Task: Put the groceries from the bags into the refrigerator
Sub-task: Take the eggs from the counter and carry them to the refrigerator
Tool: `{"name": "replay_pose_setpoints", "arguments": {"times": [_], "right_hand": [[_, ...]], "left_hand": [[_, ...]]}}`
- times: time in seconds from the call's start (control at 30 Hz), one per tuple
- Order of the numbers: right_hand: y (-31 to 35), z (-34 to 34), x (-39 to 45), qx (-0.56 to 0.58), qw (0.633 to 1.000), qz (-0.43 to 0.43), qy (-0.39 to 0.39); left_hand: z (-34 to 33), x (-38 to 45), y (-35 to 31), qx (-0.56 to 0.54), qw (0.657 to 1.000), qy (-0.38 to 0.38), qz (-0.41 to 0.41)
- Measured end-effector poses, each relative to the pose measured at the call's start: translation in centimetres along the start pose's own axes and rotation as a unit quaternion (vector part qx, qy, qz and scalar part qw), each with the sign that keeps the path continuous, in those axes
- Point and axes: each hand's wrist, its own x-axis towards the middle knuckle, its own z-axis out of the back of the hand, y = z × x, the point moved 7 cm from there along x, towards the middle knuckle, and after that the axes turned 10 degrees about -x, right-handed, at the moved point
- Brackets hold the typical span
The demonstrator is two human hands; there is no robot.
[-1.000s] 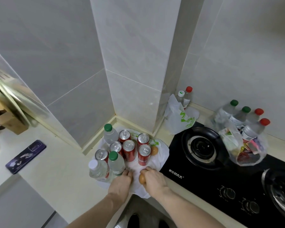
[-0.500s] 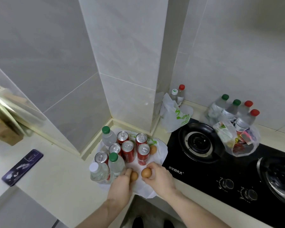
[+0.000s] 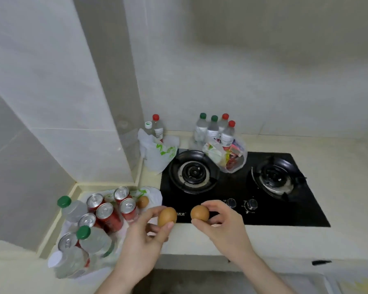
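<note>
Red cans [image 3: 108, 211] and water bottles [image 3: 94, 240] stand on a white bag [image 3: 153, 195], with a third egg [image 3: 143, 201] beside them. The left hand [image 3: 140, 245] pinches a brown egg [image 3: 166, 216]. The right hand [image 3: 223, 225] pinches another egg [image 3: 199, 212] by the black stove [image 3: 242, 211].

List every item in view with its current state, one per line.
left hand: holds a brown egg, lifted.
right hand: holds a second egg, lifted.
third egg: lying on the bag beside the cans.
soda cans: upright, unopened.
stove burners: unlit.
</note>
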Motion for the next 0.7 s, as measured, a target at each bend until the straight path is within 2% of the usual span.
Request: {"name": "replay_pose_setpoints", "arguments": {"times": [0.17, 0.3, 0.5, 0.7], "right_hand": [[-1.5, 11.4, -4.5, 0.079, 0.99, -0.039, -0.114], [-4.0, 20.9, -9.7, 0.123, 0.972, -0.065, -0.191], [-9.5, 33.9, -19.2, 0.146, 0.931, -0.104, -0.318], [-14.8, 43.3, -30.0, 0.159, 0.872, -0.13, -0.444]], "left_hand": [[-9.9, 0.6, -5.8, -0.048, 0.99, 0.127, -0.04], [-19.9, -1.0, -9.5, -0.102, 0.971, 0.212, -0.038], [-35.2, -7.3, -14.3, -0.128, 0.931, 0.335, -0.064], [-48.5, -15.2, -17.4, -0.124, 0.884, 0.444, -0.075]]}}
